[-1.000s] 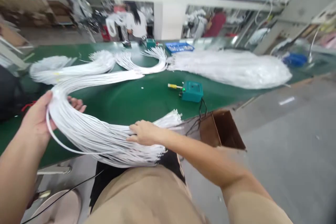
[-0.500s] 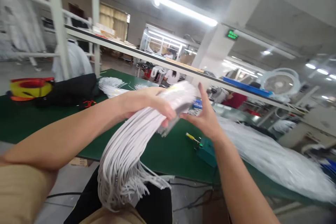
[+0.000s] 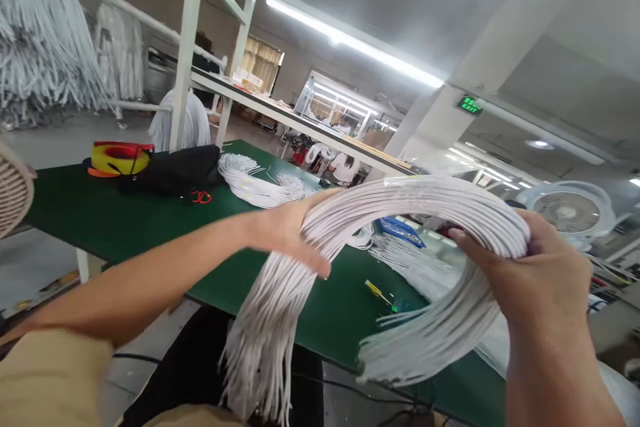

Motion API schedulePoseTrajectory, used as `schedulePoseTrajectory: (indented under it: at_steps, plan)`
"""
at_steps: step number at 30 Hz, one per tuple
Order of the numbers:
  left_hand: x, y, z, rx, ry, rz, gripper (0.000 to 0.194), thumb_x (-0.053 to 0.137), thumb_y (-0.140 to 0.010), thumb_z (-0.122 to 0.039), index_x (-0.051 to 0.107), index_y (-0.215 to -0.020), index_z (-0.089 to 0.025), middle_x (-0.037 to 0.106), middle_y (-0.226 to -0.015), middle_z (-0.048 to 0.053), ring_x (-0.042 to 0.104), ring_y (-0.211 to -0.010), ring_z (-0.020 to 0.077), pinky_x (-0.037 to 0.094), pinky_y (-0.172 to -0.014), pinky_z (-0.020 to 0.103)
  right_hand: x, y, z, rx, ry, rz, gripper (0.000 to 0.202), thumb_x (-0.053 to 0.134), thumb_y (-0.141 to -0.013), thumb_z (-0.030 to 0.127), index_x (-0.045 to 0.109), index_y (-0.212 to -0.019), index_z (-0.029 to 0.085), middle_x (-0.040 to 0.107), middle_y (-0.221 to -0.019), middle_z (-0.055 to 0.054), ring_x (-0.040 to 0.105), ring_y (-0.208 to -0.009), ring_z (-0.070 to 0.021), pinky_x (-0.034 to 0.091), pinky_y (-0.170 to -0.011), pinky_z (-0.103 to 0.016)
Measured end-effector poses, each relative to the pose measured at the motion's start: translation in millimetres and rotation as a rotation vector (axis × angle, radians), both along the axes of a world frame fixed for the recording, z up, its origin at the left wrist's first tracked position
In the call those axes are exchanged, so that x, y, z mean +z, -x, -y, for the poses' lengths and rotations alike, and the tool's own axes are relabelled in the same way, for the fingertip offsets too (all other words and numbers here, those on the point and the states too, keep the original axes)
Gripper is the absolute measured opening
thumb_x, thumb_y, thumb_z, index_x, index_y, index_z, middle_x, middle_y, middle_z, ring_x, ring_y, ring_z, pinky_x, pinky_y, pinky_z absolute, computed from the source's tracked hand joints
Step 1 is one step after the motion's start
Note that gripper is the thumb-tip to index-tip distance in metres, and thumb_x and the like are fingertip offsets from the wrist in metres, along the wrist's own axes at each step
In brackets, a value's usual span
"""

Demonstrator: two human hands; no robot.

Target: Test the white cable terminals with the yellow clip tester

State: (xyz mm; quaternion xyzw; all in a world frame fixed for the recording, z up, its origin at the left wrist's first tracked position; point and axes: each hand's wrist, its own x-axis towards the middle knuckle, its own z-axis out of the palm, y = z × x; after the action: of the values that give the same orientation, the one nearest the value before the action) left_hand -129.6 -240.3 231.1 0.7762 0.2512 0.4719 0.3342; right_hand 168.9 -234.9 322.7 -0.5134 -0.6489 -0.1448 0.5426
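Note:
A thick bundle of white cables (image 3: 410, 197) arches between my two hands above the green table (image 3: 330, 313). My left hand (image 3: 295, 230) is wrapped round its left part, thumb in front, with loose ends hanging below over my lap. On the right, my right hand (image 3: 535, 260) grips the bundle where it bends down. From there the other ends curl back to the left, over the table's front edge. Beneath the arch lies a yellow-handled screwdriver (image 3: 375, 290).
More white cable bundles (image 3: 260, 190) lie at the back of the table. Red scissors (image 3: 201, 197), a black cloth (image 3: 183, 170) and yellow and red tape rolls (image 3: 120, 159) are at the left. A shelf (image 3: 300, 120) crosses behind; a fan (image 3: 567, 213) stands at the right.
My right hand has closed on the bundle and moved right. The bundle is now spread into a wide arch, its other ends visible. The view has turned left.

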Motion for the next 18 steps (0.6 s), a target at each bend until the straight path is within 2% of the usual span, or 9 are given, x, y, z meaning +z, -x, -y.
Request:
schedulePoseTrajectory:
  at_steps: [2,3,5,7,10,13,15,16,18]
  plan:
    - [-37.1,-10.0,-0.1,0.166,-0.007,0.099,0.105,0.09,-0.052,-0.04,0.041,-0.144,-0.028,0.057,-0.138,0.012,0.052,-0.129,0.0352,0.043,-0.107,0.053,3.8,0.2,0.7,-0.051,-0.026,0.01,0.042,0.083,-0.053,0.04,0.073,-0.093,0.032,0.072,-0.082,-0.006,0.066,-0.078,-0.032,0.049,-0.067,-0.048]
    - [-49.8,-16.2,-3.9,0.244,0.03,0.134,0.091,0.088,-0.055,-0.042,0.048,-0.136,-0.026,0.064,-0.125,0.012,0.06,-0.117,0.0345,0.05,-0.097,0.053,5.8,1.9,-1.2,-0.057,-0.032,0.034,0.042,0.081,-0.055,0.04,0.072,-0.095,0.031,0.072,-0.084,-0.006,0.066,-0.079,-0.0318,0.05,-0.068,-0.049]
    - [-57.9,-28.4,-20.8,0.294,0.122,0.111,0.054,0.083,-0.062,-0.044,0.063,-0.106,-0.022,0.071,-0.099,0.011,0.068,-0.093,0.032,0.057,-0.08,0.051,11.1,6.5,-10.4,-0.064,-0.036,0.08,0.042,0.079,-0.058,0.039,0.072,-0.098,0.029,0.071,-0.086,-0.006,0.066,-0.081,-0.0319,0.05,-0.073,-0.051]
    - [-43.1,-37.8,-48.9,0.368,0.07,0.161,0.039,0.083,-0.061,-0.038,0.064,-0.09,-0.02,0.071,-0.091,0.011,0.069,-0.086,0.0309,0.057,-0.076,0.05,19.0,10.2,-25.6,-0.095,-0.042,0.09,0.041,0.078,-0.059,0.036,0.071,-0.098,0.027,0.071,-0.087,-0.006,0.065,-0.084,-0.0323,0.05,-0.079,-0.054]
    - [2.4,-44.6,-103.9,0.451,-0.009,0.253,0.047,0.078,-0.067,-0.026,0.061,-0.109,-0.017,0.069,-0.105,0.014,0.066,-0.098,0.0302,0.053,-0.089,0.052,34.3,14.0,-49.6,-0.16,-0.129,0.087,0.039,0.074,-0.062,0.032,0.068,-0.1,0.024,0.07,-0.09,-0.008,0.066,-0.087,-0.0324,0.049,-0.085,-0.052]
    - [39.9,-41.5,-159.4,0.652,-0.215,0.441,0.049,0.08,-0.064,-0.021,0.061,-0.108,-0.012,0.07,-0.103,0.015,0.066,-0.098,0.0294,0.052,-0.092,0.05,40.1,24.8,-63.2,-0.163,-0.317,0.149,0.038,0.067,-0.07,0.03,0.064,-0.106,0.021,0.069,-0.098,-0.012,0.066,-0.09,-0.0294,0.05,-0.085,-0.045]
    - [43.7,-31.6,-189.7,0.687,-0.29,0.538,0.044,0.077,-0.07,-0.021,0.06,-0.11,-0.011,0.07,-0.108,0.015,0.066,-0.101,0.0253,0.052,-0.095,0.043,27.6,38.4,-69.7,-0.106,-0.444,0.231,0.041,0.062,-0.073,0.029,0.06,-0.112,0.018,0.067,-0.105,-0.013,0.065,-0.096,-0.0282,0.051,-0.085,-0.042]
    - [37.1,-24.1,-201.2,0.692,-0.283,0.546,0.042,0.075,-0.073,-0.021,0.059,-0.11,-0.011,0.07,-0.113,0.015,0.065,-0.106,0.0232,0.05,-0.098,0.04,14.2,46.4,-73.9,-0.099,-0.483,0.254,0.039,0.058,-0.076,0.03,0.058,-0.113,0.018,0.065,-0.105,-0.012,0.064,-0.096,-0.0281,0.051,-0.084,-0.043]
    - [6.9,-4.5,-214.3,0.726,-0.211,0.483,0.034,0.072,-0.075,-0.017,0.061,-0.107,-0.011,0.07,-0.116,0.012,0.064,-0.108,0.0179,0.047,-0.102,0.032,-28.4,62.8,-85.3,-0.06,-0.465,0.383,0.033,0.051,-0.083,0.029,0.058,-0.114,0.022,0.065,-0.105,-0.011,0.063,-0.098,-0.0271,0.049,-0.086,-0.044]
